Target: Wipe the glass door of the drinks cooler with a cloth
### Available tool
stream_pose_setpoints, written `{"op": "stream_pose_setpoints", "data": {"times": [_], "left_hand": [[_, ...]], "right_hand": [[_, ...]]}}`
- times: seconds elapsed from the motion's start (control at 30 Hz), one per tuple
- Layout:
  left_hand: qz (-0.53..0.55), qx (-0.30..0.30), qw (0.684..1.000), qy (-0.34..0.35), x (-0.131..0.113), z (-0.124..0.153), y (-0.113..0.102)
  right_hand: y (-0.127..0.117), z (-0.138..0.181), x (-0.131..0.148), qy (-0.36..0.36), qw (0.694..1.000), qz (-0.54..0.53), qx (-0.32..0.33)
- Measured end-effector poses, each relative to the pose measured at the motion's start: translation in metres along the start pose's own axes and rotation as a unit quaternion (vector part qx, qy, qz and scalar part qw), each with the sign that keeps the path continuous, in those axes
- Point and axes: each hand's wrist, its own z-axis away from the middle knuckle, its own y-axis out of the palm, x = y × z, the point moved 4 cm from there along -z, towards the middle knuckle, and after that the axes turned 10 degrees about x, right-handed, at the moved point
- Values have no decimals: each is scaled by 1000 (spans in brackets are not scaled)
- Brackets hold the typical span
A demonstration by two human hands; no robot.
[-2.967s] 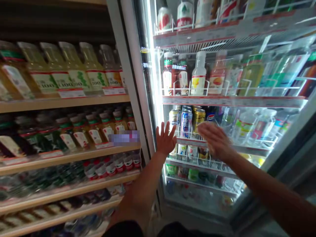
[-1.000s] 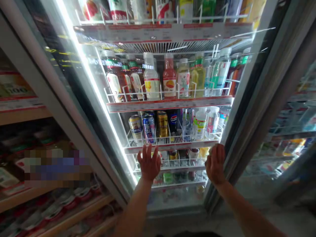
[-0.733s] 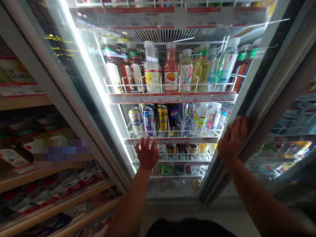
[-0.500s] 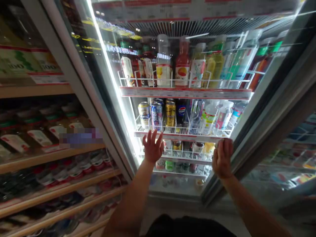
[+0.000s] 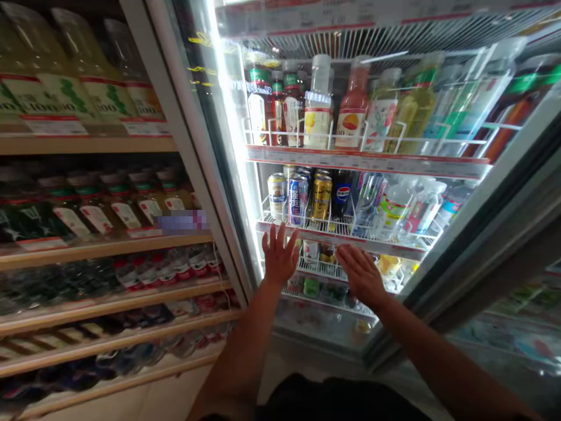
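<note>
My left hand [image 5: 280, 257] is held up in front of a lit drinks fridge, fingers spread and holding nothing. It overlaps the left end of a wire shelf [image 5: 337, 235]; whether it touches the edge I cannot tell. Just above it stand a white-and-gold can [image 5: 277, 197], a blue-and-purple can [image 5: 297, 202] and a gold can [image 5: 322, 199]. My right hand [image 5: 360, 275] is stretched out flat, empty, below the same shelf edge and right of my left hand. A dark cola bottle [image 5: 342, 194] and a clear bottle with a green label [image 5: 397, 210] stand above it.
Juice bottles [image 5: 352, 114] line the upper fridge shelf behind a wire rail. To the left, wooden shelves [image 5: 105, 245] hold many bottles. A metal frame post [image 5: 197, 158] divides them from the fridge. On the right runs a dark door frame [image 5: 477, 245].
My right hand has moved left from the fridge's right frame to the front of the shelves. My left hand stays spread. The view has shifted left, showing more of the wooden shelves.
</note>
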Motion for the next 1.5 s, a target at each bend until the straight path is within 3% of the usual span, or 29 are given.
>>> {"op": "stream_pose_setpoints", "data": {"times": [0.13,0.2,0.3,0.37,0.5,0.57,0.77,0.83,0.93,1.0,1.07,1.17,1.23,1.3,1.43,1.5], "left_hand": [[-4,28,999,-18,3,3,-2],[-7,38,999,-14,5,2,-5],[-11,57,998,10,8,1,-13],[-15,53,998,17,11,2,-19],[-45,26,998,-38,18,7,-24],[-57,39,997,-45,20,12,-24],[-71,96,993,-23,42,34,-29],[-65,110,991,-26,52,39,-32],[-53,103,993,-27,62,44,-33],[-41,94,995,-15,66,47,-32],[-28,84,996,-9,73,52,-32],[-20,78,997,-19,89,60,-35],[-20,94,995,-28,101,61,-36],[-14,110,993,-29,109,58,-35],[11,102,994,-47,107,50,-27],[19,91,994,-57,101,51,-21]], "right_hand": [[-17,-43,-9,69,993,23,-90],[-5,-42,5,21,997,21,-72],[19,-27,33,-106,994,-8,12],[20,-34,38,-130,991,-29,33],[-11,-90,22,-11,998,-41,-36],[-15,-104,23,23,997,-36,-63],[34,-77,73,-170,985,-33,11],[25,-98,71,-137,990,-30,-12],[-6,-156,56,-22,996,-31,-77],[-11,-179,57,15,995,-38,-90],[11,-174,74,-32,997,-48,-60],[65,-130,113,-187,979,-68,42],[82,-109,124,-224,967,-78,90],[70,-112,115,-197,974,-74,78],[8,-143,62,-25,998,-29,-56],[1,-133,48,17,996,-14,-88]]}}
